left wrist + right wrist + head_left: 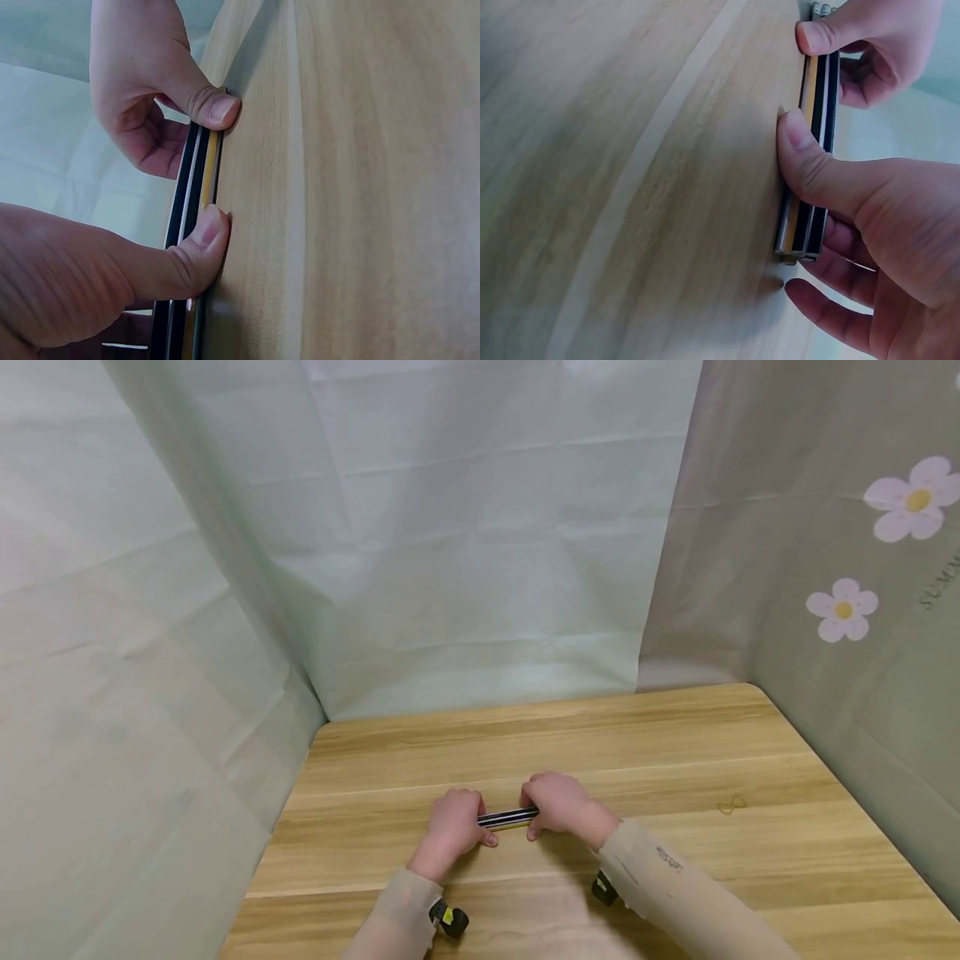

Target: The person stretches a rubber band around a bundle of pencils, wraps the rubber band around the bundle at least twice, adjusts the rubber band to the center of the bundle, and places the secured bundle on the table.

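A bundle of slim pencils [508, 819], striped black, white and yellow, lies crosswise between both hands at the table's middle. My left hand [453, 822] pinches its left part, thumb on the near side and fingers behind. On the right part, my right hand [562, 802] grips the same way. The left wrist view has the pencils [196, 169] just beside the wood surface, both thumbs pressed along them. Pencil ends [799, 255] stick out past the right thumb in the right wrist view. Fingers behind the bundle are partly hidden.
A thin, twisted rubber band [732, 804] lies on the wooden table [637, 735] to the right. Pale cloth walls [480, 568] stand along the table's back and sides, with printed flowers [843, 610] on the right one. Each sleeve carries a small black wrist device [452, 920].
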`<state>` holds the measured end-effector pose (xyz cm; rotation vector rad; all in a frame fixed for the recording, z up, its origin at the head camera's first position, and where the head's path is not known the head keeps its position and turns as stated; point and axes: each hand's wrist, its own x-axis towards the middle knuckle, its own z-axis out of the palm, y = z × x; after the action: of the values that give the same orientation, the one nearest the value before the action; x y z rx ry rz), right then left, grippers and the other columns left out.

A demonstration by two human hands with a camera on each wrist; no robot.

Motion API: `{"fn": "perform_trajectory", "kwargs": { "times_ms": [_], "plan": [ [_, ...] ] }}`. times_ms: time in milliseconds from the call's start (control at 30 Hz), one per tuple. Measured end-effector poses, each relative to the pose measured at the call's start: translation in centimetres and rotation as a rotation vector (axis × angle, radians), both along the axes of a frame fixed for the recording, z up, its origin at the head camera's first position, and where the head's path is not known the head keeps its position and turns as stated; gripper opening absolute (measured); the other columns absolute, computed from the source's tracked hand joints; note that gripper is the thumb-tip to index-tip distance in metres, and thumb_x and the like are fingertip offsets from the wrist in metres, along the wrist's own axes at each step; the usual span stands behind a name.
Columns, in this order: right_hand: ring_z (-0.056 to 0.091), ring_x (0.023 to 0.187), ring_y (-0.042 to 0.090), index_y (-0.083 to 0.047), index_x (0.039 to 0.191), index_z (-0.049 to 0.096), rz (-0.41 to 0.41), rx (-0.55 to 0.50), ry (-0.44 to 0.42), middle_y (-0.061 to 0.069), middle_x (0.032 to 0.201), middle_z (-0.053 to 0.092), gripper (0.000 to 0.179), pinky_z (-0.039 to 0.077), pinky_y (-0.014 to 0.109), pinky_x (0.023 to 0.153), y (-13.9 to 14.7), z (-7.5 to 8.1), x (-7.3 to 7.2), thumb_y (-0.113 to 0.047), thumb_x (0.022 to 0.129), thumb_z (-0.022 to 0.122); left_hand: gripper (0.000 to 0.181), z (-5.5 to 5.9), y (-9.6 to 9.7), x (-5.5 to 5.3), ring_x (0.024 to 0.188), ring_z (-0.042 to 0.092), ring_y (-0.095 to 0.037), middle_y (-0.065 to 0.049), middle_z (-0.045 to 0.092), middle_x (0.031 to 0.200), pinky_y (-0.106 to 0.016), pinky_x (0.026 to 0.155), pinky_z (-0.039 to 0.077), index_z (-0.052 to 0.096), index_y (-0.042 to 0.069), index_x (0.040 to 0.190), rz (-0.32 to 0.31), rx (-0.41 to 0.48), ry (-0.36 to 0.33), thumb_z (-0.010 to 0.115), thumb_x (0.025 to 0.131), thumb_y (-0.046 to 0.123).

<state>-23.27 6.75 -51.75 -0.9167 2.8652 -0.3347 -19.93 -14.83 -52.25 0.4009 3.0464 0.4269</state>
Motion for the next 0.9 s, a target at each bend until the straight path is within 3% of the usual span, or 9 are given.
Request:
{"fn": "perform_trajectory", "kwargs": {
  "times_ms": [333,900],
  "plan": [
    [0.060,0.079,0.012,-0.017,0.097,0.073,0.056,0.070,0.012,-0.008,0.088,0.063,0.038,0.055,0.037,0.077,0.18,0.12,-0.01,-0.040,0.077,0.096,0.046,0.09,-0.13,0.33,0.068,0.049,-0.017,0.001,0.054,0.075,-0.037,0.063,0.045,0.061,0.012,0.078,-0.018,0.033,-0.030,0.101,0.071,0.034],
    [0.052,0.072,0.010,-0.018,0.091,0.069,0.063,0.111,0.013,-0.009,0.080,0.055,0.037,0.052,0.037,0.070,0.65,-0.62,0.34,-0.048,0.083,0.090,0.044,-0.05,0.04,0.78,0.065,0.047,-0.015,0.002,0.054,0.074,-0.037,0.059,0.045,0.062,0.013,0.078,-0.069,-0.079,-0.026,0.094,0.079,0.043]
  ]
}}
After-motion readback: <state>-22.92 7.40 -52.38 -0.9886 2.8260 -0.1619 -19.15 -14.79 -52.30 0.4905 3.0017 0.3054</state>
